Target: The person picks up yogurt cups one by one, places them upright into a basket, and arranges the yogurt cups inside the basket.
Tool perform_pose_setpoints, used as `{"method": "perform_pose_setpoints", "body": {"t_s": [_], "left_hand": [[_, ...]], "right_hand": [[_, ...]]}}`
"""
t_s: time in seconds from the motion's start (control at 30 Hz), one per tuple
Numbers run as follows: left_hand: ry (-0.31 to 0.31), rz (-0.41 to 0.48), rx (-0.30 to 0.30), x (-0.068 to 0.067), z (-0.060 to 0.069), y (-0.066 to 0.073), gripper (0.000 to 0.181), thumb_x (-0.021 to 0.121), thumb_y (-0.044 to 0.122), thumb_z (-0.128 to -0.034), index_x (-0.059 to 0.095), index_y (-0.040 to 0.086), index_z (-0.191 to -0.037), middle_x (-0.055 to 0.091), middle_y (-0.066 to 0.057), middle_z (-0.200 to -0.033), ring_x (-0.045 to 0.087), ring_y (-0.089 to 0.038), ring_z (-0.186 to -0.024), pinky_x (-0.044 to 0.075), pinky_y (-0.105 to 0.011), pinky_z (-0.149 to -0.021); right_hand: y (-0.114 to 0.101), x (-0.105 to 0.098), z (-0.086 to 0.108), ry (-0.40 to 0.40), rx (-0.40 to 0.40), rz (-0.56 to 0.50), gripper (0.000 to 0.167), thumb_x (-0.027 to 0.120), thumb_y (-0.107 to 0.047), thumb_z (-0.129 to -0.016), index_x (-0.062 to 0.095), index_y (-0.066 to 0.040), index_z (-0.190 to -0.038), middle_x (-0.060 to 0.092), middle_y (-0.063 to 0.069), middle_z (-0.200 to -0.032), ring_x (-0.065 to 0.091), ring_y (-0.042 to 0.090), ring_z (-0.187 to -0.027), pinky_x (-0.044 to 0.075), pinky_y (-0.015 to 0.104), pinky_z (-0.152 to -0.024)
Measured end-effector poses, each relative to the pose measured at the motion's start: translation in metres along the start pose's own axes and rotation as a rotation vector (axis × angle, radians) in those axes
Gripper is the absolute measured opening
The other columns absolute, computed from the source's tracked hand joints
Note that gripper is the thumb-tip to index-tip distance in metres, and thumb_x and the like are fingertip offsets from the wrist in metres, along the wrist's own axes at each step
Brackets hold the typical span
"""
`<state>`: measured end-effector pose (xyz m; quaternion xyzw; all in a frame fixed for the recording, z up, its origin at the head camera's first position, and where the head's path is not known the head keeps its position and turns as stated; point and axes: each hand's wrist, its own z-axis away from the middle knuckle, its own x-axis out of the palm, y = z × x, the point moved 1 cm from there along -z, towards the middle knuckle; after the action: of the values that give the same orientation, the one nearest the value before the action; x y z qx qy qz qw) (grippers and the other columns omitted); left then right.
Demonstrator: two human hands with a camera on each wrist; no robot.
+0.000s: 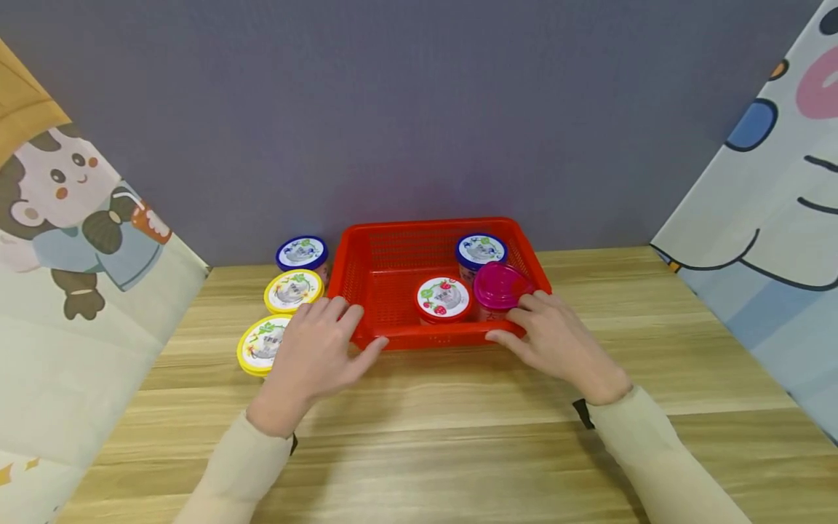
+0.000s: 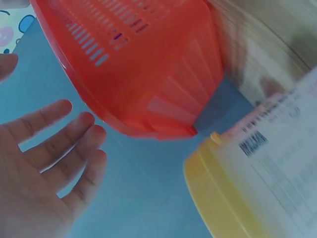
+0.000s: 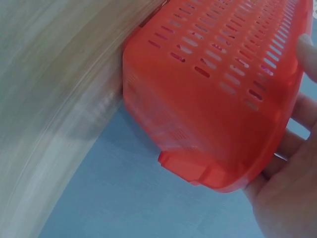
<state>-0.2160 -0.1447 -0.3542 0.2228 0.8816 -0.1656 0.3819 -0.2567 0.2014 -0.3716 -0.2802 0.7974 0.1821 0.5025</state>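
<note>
A red basket [image 1: 419, 336] stands on the table, holding a blue-lidded tub [image 1: 481, 249], a red-lidded tub [image 1: 443, 298] and a magenta-lidded tub [image 1: 500, 285]. My right hand [image 1: 559, 342] grips its front right corner, thumb in front and fingers over the rim; the right wrist view shows this hand [image 3: 290, 183] along the basket's rim [image 3: 237, 184]. At the front left corner is my left hand [image 1: 321, 353], fingers spread. In the left wrist view, a small gap separates this hand's [image 2: 54, 163] relaxed fingers from the basket [image 2: 148, 89].
Left of the basket stand a blue-lidded tub [image 1: 302, 252] and two yellow-lidded tubs [image 1: 293, 290] [image 1: 262, 346], the nearer partly behind my left hand. A grey wall [image 1: 419, 109] rises behind the basket. Printed cartoon panels [image 1: 85, 218] [image 1: 772, 218] flank the wooden table [image 1: 419, 451].
</note>
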Motion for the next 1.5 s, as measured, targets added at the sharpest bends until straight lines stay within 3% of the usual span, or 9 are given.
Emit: {"method": "perform_pose_setpoints", "body": {"t_s": [0.13, 0.23, 0.37, 0.5, 0.7, 0.97, 1.3, 1.5], "left_hand": [[-0.007, 0.002, -0.031, -0.003, 0.004, -0.006, 0.062, 0.048, 0.063, -0.0936, 0.064, 0.003, -0.103, 0.062, -0.013, -0.096, 0.061, -0.034, -0.088, 0.045, -0.049, -0.072], [-0.033, 0.011, -0.064, -0.005, 0.006, -0.01, 0.075, 0.043, 0.07, -0.0938, 0.065, 0.002, -0.117, 0.063, -0.019, -0.115, 0.058, -0.039, -0.109, 0.045, -0.054, -0.087], [-0.131, 0.021, -0.144, -0.008, 0.008, -0.014, 0.087, 0.043, 0.078, -0.0907, 0.059, 0.007, -0.139, 0.051, -0.025, -0.143, 0.043, -0.044, -0.135, 0.031, -0.059, -0.109], [-0.244, 0.039, -0.229, -0.011, 0.01, -0.017, 0.089, 0.051, 0.076, -0.0883, 0.048, 0.013, -0.151, 0.036, -0.025, -0.157, 0.027, -0.046, -0.147, 0.015, -0.061, -0.118], [-0.342, 0.051, -0.315, -0.014, 0.014, -0.021, 0.093, 0.051, 0.077, -0.0883, 0.037, 0.017, -0.158, 0.025, -0.022, -0.164, 0.013, -0.046, -0.152, 0.003, -0.062, -0.12], [-0.43, 0.066, -0.381, -0.022, 0.019, -0.035, 0.1, 0.05, 0.081, -0.0865, 0.022, 0.023, -0.164, 0.014, -0.022, -0.167, 0.005, -0.048, -0.152, -0.003, -0.066, -0.118], [-0.58, 0.057, -0.493, -0.029, 0.028, -0.051, 0.111, 0.051, 0.085, -0.0823, 0.02, 0.015, -0.163, 0.009, -0.03, -0.165, 0.007, -0.055, -0.148, 0.0, -0.073, -0.113], [-0.633, 0.062, -0.524, -0.031, 0.03, -0.055, 0.113, 0.048, 0.087, -0.0817, 0.018, 0.014, -0.163, 0.008, -0.031, -0.164, 0.009, -0.057, -0.146, 0.002, -0.076, -0.111]], "right_hand": [[-0.001, 0.0, 0.0, 0.0, 0.0, -0.002, 0.046, 0.074, -0.05, -0.088, 0.077, -0.005, -0.097, 0.066, 0.007, -0.087, 0.056, 0.023, -0.083, 0.048, 0.042, -0.08], [0.0, 0.0, -0.001, -0.002, 0.001, -0.004, 0.046, 0.074, -0.05, -0.089, 0.077, -0.005, -0.097, 0.067, 0.007, -0.088, 0.056, 0.023, -0.083, 0.048, 0.042, -0.081], [0.0, 0.001, 0.0, 0.002, -0.001, -0.005, 0.047, 0.073, -0.051, -0.089, 0.077, -0.005, -0.097, 0.066, 0.007, -0.087, 0.056, 0.023, -0.082, 0.047, 0.042, -0.08], [0.0, 0.0, 0.0, 0.005, -0.002, -0.004, 0.047, 0.073, -0.051, -0.089, 0.077, -0.005, -0.097, 0.066, 0.007, -0.086, 0.056, 0.023, -0.082, 0.048, 0.042, -0.081], [-0.001, 0.0, 0.0, 0.013, -0.001, -0.006, 0.043, 0.078, -0.046, -0.086, 0.077, -0.005, -0.096, 0.066, 0.007, -0.085, 0.056, 0.023, -0.081, 0.048, 0.042, -0.08], [-0.001, 0.001, -0.001, -0.012, 0.013, -0.005, 0.044, 0.076, -0.048, -0.087, 0.077, -0.005, -0.097, 0.066, 0.007, -0.087, 0.056, 0.023, -0.082, 0.048, 0.042, -0.081], [-0.001, 0.002, -0.001, -0.011, 0.026, -0.009, 0.044, 0.078, -0.048, -0.086, 0.077, -0.005, -0.097, 0.067, 0.007, -0.087, 0.056, 0.023, -0.083, 0.049, 0.043, -0.082], [0.0, 0.001, -0.001, -0.007, 0.013, -0.011, 0.042, 0.079, -0.045, -0.085, 0.077, -0.005, -0.097, 0.067, 0.007, -0.087, 0.056, 0.023, -0.083, 0.048, 0.043, -0.082]]}}
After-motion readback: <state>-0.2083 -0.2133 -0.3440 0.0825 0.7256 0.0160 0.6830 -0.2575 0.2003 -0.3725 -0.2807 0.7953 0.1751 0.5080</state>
